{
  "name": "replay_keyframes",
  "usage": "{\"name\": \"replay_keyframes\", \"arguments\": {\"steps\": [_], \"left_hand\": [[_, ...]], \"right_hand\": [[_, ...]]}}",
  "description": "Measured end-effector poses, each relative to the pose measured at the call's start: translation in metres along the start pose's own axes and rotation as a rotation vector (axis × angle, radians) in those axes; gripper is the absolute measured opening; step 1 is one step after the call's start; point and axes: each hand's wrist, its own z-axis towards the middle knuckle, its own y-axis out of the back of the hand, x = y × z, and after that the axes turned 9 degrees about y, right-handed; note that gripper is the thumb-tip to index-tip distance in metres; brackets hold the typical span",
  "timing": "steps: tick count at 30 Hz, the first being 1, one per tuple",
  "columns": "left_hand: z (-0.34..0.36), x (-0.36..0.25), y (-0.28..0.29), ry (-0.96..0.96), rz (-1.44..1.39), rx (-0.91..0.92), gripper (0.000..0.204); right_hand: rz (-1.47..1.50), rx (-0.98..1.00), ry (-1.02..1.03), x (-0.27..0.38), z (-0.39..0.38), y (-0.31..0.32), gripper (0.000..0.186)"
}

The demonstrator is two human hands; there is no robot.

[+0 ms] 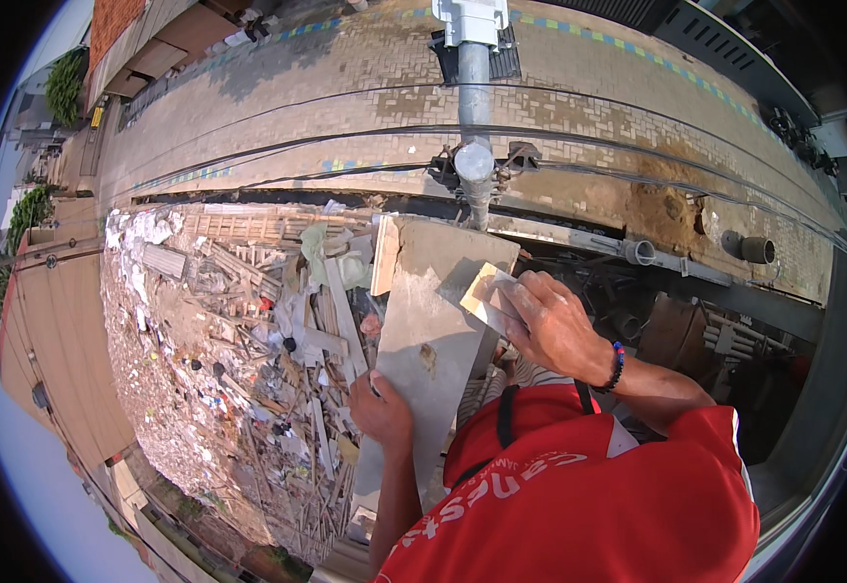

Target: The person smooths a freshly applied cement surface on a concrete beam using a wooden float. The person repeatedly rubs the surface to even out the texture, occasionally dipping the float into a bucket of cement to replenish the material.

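Nearest: worker's red shirt (589, 496), pale lettering on it, dark strap (507, 416) at front. L forearm enters from lower edge. L hand (382, 408) at L edge of grey conc. ledge (423, 311), fingers curled, thumb toward top face; cannot tell whether it grips the edge or merely rests there. No tool seen in it.

R hand (550, 325) over R side of same ledge, grasping a flat rect. tool (487, 294), fingers wrapped round its near end; pale yellow part at far end, greyish-white face toward worker. Tool posn: above R half of ledge top, tilted; contact w/ surface cannot be confirmed. R wrist carries dark beaded bracelet (618, 364) w/ blue and red beads.

Ledge top: mostly smooth, small brownish patch (428, 360) approx. mid-length. Wooden board (385, 255) set against L edge at far end.

Below, L side: debris heap (249, 360), mixed timber, sheeting, rubble. R side, beyond ledge: lge. pipe end (640, 253), second pipe (757, 250) farther R, near bare soil patch (671, 209).

Farther: grey utility pole (475, 107) just past ledge end, several dark cables (346, 131) crossing the view. Beyond: block-paved street (365, 58), blue/yellow painted edging along far side.
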Motion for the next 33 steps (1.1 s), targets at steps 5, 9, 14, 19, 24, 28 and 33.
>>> {"name": "replay_keyframes", "arguments": {"steps": [5, 9, 14, 19, 24, 28, 33], "left_hand": [[0.002, -0.002, -0.002, -0.055, -0.051, 0.014, 0.030], [0.002, 0.000, -0.001, -0.068, -0.048, -0.015, 0.028], [0.003, 0.004, -0.001, -0.068, -0.049, 0.018, 0.028], [0.003, 0.003, -0.004, -0.078, -0.039, -0.019, 0.029], [0.001, -0.003, 0.002, -0.038, -0.009, 0.001, 0.029], [0.002, -0.008, 0.004, 0.009, 0.024, 0.037, 0.031], [0.003, 0.000, -0.001, 0.020, 0.020, 0.044, 0.033]], "right_hand": [[-0.156, 0.008, -0.158, -0.033, 0.006, -0.021, 0.042], [-0.007, 0.122, 0.059, 0.009, -0.017, -0.037, 0.038], [-0.080, -0.043, -0.112, -0.018, 0.017, 0.002, 0.030], [-0.096, 0.187, 0.012, 0.006, -0.005, -0.045, 0.030], [-0.128, 0.043, 0.048, -0.009, 0.019, -0.018, 0.034], [-0.200, 0.024, -0.071, -0.024, 0.021, -0.037, 0.035], [-0.044, 0.115, 0.114, 0.009, -0.009, -0.041, 0.037]]}}
